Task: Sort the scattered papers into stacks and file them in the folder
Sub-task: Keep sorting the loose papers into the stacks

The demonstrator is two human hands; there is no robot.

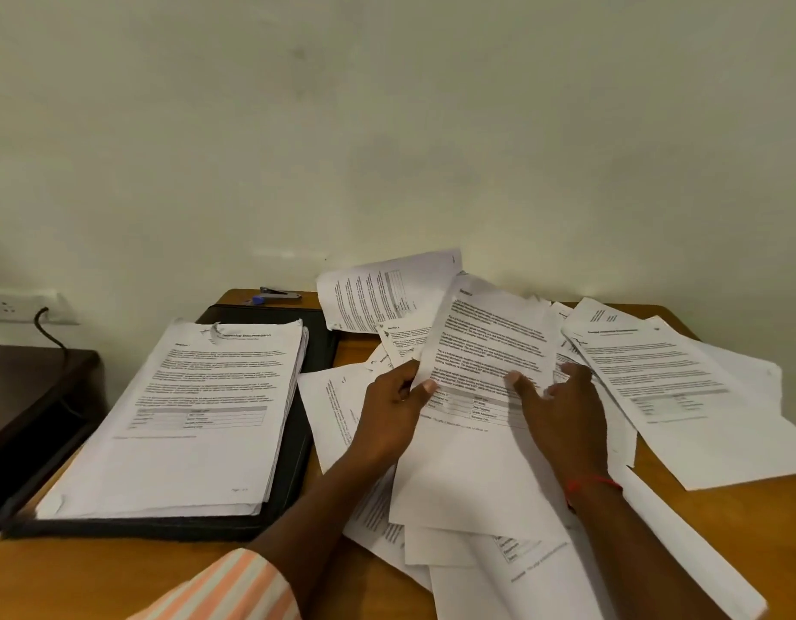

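Observation:
Several printed white sheets (682,396) lie scattered and overlapping across the right half of the wooden table. My left hand (394,409) pinches the left edge of one printed sheet (485,351), thumb on top, and lifts its far end off the pile. My right hand (562,409) lies on the same sheet's lower right part, with its fingers spread over the pile. To the left, a neat stack of papers (195,418) rests on an open black folder (311,346).
A stapler (277,296) sits at the table's back edge behind the folder. A dark lower table (33,396) stands to the left, under a wall socket (20,306) with a black cable. The wall runs close behind the table (118,570).

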